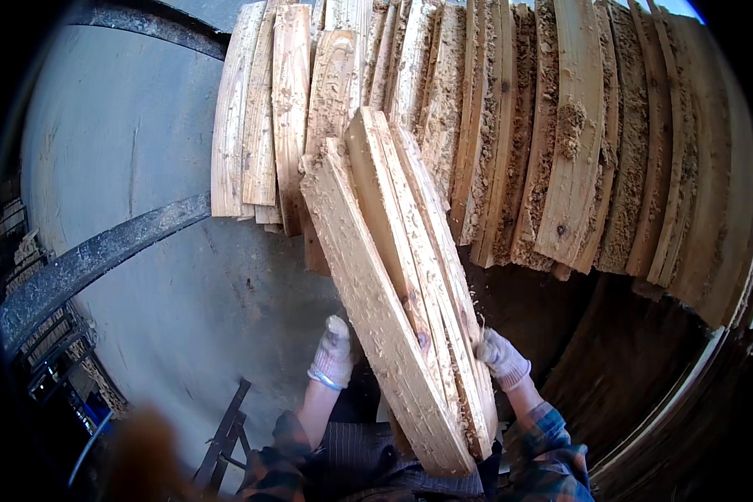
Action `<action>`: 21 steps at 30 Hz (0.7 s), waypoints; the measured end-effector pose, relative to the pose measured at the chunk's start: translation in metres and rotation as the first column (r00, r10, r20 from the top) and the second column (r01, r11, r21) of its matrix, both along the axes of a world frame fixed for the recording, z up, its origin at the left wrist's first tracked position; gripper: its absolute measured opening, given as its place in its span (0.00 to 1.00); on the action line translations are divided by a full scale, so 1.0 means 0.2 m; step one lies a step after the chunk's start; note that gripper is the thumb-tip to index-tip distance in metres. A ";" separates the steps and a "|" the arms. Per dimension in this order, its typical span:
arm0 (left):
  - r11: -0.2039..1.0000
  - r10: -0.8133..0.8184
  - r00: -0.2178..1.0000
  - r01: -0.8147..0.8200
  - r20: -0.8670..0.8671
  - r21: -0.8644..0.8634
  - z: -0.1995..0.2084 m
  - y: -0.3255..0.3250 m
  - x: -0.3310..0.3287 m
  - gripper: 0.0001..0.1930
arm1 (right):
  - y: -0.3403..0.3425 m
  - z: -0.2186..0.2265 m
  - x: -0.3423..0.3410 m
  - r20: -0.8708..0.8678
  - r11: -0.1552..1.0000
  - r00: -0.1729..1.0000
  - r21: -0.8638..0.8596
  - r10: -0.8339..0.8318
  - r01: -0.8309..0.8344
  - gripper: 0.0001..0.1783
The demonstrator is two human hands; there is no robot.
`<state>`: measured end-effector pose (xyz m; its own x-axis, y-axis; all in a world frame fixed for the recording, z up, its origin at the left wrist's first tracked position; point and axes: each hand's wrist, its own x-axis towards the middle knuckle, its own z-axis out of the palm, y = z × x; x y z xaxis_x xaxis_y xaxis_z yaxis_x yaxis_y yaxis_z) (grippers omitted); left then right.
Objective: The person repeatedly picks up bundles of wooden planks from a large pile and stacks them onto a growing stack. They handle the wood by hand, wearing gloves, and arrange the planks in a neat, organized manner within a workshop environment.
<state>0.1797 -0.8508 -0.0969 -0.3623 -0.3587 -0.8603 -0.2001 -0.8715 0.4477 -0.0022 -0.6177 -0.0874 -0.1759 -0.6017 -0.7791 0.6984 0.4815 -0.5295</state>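
Observation:
A loose bundle of several pale wooden boards [385, 318], flecked with sawdust, slants in front of me. Its far end overlaps the row of boards behind it, and its near end reaches my waist. My right hand [504, 360], in a whitish knit glove, grips the bundle's right side; some fingers are hidden by the wood. To the left, my gloved left hand [333, 356] is just beside the leftmost board, with a small gap visible between them. Its fingers point forward, partly hidden, and nothing shows in it.
A long row of upright-set, sawdust-covered boards [485, 125] runs across the back to the right. Grey sheet surface [117, 151] lies on the left, crossed by a dark metal bar [109, 255]. A dark metal frame [224, 439] stands low at the left. Something brown and blurred [146, 456] is close by.

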 end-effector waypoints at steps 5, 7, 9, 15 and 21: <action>0.993 -0.013 1.000 0.013 0.006 -0.114 0.07 -0.02 -0.31 0.47 | -0.08 -0.30 0.00 -0.309 0.979 0.929 -0.083 -0.202 0.186 0.42; 0.997 -0.053 0.998 0.051 -0.032 -0.063 0.18 0.00 -0.29 0.46 | -0.05 -0.13 0.05 -0.280 0.985 0.947 -0.108 -0.159 0.134 0.45; 0.946 -0.166 0.977 0.196 0.135 -0.259 0.27 0.11 -0.23 0.49 | 0.04 0.03 0.10 -0.113 0.947 0.949 -0.168 -0.294 0.274 0.52; 0.374 -0.655 0.704 0.619 0.276 -0.691 0.66 0.50 -0.14 0.43 | 0.61 0.64 0.09 0.054 0.852 0.901 -0.305 -0.431 0.426 0.51; 0.645 -0.763 0.505 0.634 -0.404 -0.426 0.82 1.17 -0.59 0.30 | 1.48 1.23 0.34 -0.141 0.501 0.488 -0.393 -0.861 0.771 0.54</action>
